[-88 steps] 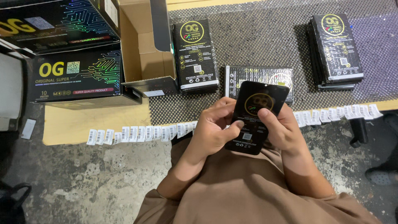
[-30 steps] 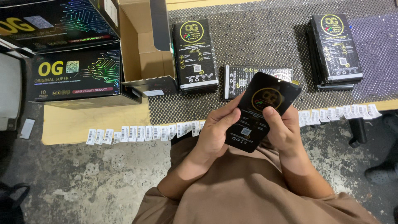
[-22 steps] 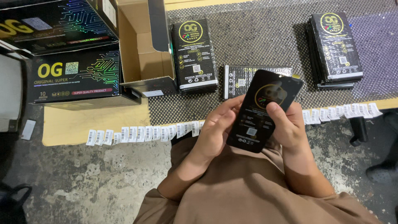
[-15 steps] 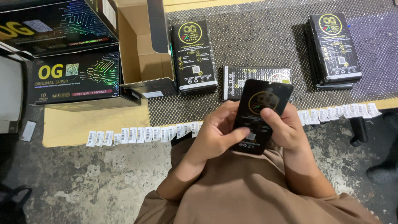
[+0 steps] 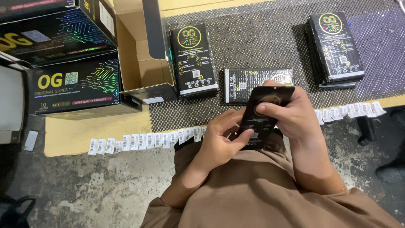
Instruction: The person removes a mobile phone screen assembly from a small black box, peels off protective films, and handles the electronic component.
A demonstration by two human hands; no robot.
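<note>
A flat black packet (image 5: 262, 118) with a gold round mark is held between both hands over my lap. My left hand (image 5: 219, 139) grips its lower edge, thumb pressed near a small label on the packet. My right hand (image 5: 289, 112) wraps its upper right side, index finger lying across the front. Just beyond the packet lies a shiny black pouch (image 5: 257, 80) on the dark mesh mat (image 5: 261, 46).
A stack of black packets (image 5: 194, 59) stands beside an open cardboard box (image 5: 141, 55). Another stack (image 5: 335, 46) lies at the right. Large black cartons (image 5: 71, 84) sit at the left. A strip of small white labels (image 5: 143, 141) runs along the board's edge.
The packet has been tilted and lowered closer to my lap. My right index finger now lies across its front, and my left thumb has slid toward its lower label.
</note>
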